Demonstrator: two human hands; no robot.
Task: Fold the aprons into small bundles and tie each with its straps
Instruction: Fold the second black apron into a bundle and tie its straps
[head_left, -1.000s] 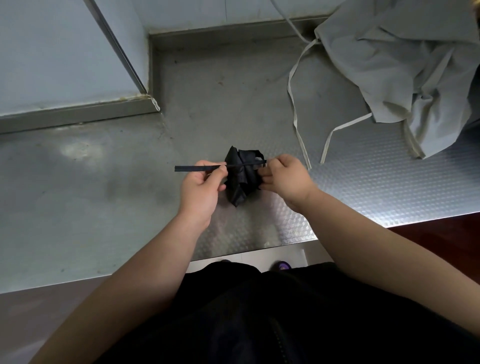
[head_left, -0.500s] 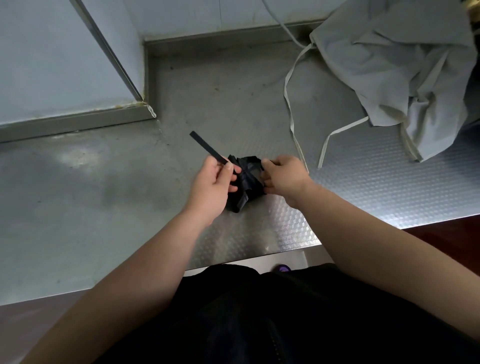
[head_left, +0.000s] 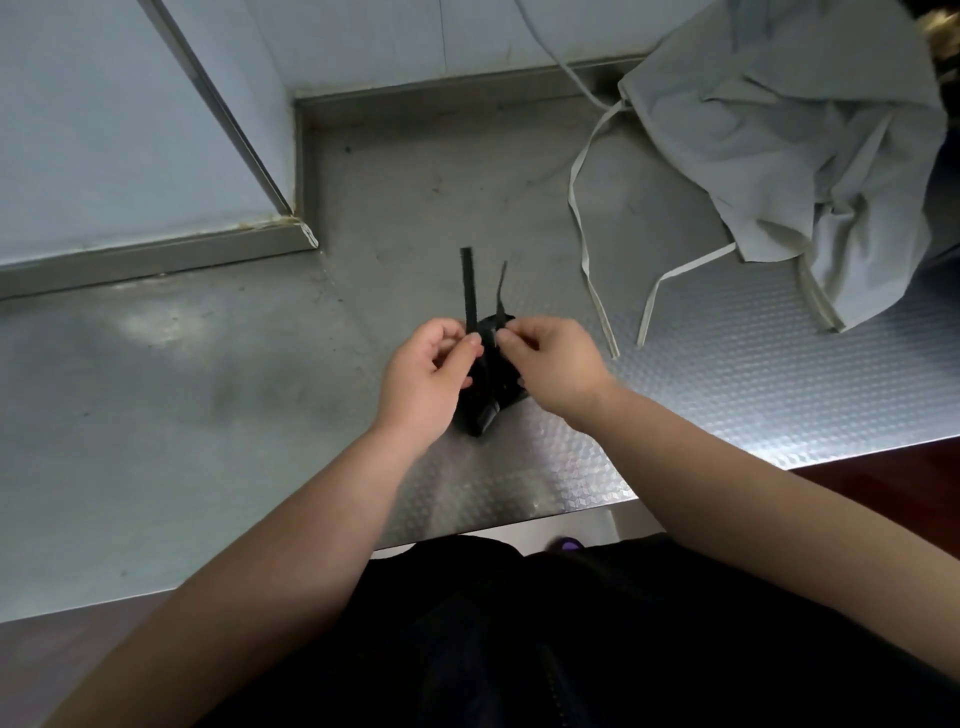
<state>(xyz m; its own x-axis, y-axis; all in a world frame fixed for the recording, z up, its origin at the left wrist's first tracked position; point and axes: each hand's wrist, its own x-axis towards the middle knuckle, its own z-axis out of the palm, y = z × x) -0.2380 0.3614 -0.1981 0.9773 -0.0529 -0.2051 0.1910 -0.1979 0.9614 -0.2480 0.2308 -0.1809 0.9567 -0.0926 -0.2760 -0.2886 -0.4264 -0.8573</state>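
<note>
Black apron bundle (head_left: 491, 384): small, tightly folded, resting on the steel desk (head_left: 208, 415) near its front edge, between the two hands and partly hidden by them.
Left strap end (head_left: 469, 288): flat black tape, standing up and away from the bundle, pinched low by the left hand (head_left: 426, 374).
Right strap end (head_left: 501, 291): thinner looking, a little twisted, also pointing away, pinched low by the right hand (head_left: 550, 364).
Grip, left: thumb and forefinger closed together on the left strap end, just above the bundle.
Grip, right: fingertips closed together on the right strap end, touching the top of the bundle.
Weight, judged: very light; likely to lift or roll with the pull on the straps if not pressed down.
Stiffness, judged: soft cloth, no shape of its own; the folds probably open again when tension drops.
Surface, judged: smooth woven tape, somewhat slippery, so a loose knot may slide.
Where to hold, judged: close to the bundle on each strap, as now, for short control; free ends left long enough for crossing.
Step in hand, judged: tying of the straps over the bundle; whether a first knot exists is hidden under the fingers.
Grey apron (head_left: 779, 145): crumpled heap at the far right of the desk, well apart, not yet folded, its pale straps (head_left: 582, 223) trailing loose over the steel.
Risk, judged: uneven pull, bundle tipping toward one side.
</note>
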